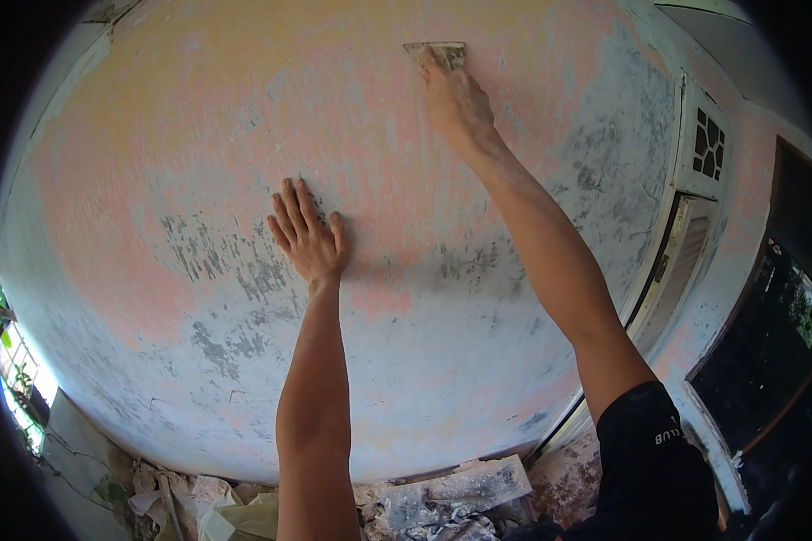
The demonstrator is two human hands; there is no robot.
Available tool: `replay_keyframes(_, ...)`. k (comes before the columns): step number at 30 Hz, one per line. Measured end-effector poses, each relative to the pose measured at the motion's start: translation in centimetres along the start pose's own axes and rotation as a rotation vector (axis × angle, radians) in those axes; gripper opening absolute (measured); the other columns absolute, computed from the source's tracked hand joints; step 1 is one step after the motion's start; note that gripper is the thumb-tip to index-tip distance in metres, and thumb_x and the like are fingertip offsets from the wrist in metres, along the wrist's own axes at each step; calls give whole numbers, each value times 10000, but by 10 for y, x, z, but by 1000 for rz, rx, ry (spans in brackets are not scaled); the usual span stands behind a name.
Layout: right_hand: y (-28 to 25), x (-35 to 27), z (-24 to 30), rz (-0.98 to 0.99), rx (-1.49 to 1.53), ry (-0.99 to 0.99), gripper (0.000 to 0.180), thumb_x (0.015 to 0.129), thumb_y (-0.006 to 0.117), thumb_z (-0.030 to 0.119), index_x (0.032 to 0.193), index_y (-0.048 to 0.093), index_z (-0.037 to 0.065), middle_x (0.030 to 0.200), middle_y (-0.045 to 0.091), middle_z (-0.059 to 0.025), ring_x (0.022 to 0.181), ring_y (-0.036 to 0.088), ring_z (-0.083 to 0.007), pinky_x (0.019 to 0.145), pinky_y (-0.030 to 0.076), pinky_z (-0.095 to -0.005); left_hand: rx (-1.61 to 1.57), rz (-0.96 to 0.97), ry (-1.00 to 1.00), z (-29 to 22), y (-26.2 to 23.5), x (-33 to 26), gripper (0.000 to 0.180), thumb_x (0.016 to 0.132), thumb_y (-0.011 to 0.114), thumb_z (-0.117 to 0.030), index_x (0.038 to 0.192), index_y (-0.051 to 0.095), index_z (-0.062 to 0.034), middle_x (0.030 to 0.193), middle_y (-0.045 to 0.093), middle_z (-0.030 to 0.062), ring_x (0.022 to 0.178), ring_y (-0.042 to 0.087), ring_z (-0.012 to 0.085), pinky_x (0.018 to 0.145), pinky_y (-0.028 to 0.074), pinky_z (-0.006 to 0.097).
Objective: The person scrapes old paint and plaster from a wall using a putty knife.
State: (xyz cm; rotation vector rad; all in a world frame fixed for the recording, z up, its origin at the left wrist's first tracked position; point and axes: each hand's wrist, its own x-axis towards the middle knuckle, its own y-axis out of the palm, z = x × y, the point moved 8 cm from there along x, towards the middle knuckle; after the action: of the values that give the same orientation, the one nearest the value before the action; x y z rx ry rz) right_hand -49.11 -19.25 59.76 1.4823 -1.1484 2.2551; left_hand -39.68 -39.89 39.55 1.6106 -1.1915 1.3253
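My right hand (457, 101) reaches high on the wall and is closed around a scraper (448, 54). The scraper's wide, stained blade lies against the wall at its upper edge, and my fingers hide its handle. Lower and to the left, my left hand (309, 236) rests flat on the wall with its fingers spread, holding nothing. The wall (361, 352) is patchy, with worn yellow, pink and pale blue paint and dark grey scraped marks around my left hand and toward the right.
Along the wall's foot lies rubble with a whitish, dusty slab (456, 494) and crumpled sheets (235, 518). At the right stand a white louvred door (681, 261) and a dark framed opening (762, 361). A bright grille (23, 379) with plants is at the far left.
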Motion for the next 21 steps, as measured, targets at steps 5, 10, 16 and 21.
replay_keyframes(5,9,-11,1,5,117,54,461,1046,359,375,1497,375,284,1159,649,-210,1108,625,-405,928,527,-513,10,6,0,5,1,-1,680,957,351,-399,1570,204,-146,1635,186,55,1518,105,273,1230,22,485)
replay_keyframes(10,4,-12,8,-23,107,25,448,1038,392,317,1476,411,226,1114,663,-209,1080,639,-389,884,554,-489,22,-22,10,3,-1,1,668,974,318,-432,1565,218,-138,1629,204,60,1516,119,271,1227,31,483)
replay_keyframes(16,-5,7,17,-50,81,17,442,1031,423,282,1464,434,194,1124,661,-199,1064,656,-352,833,591,-455,25,-2,2,6,0,0,672,965,342,-406,1567,214,-137,1636,185,59,1518,112,274,1230,27,486)
replay_keyframes(21,-3,10,12,6,80,71,453,1047,354,353,1482,404,236,1202,636,-194,1133,615,-393,952,522,-495,36,-14,9,4,0,0,663,974,322,-410,1568,212,-135,1634,192,61,1517,116,275,1228,31,490)
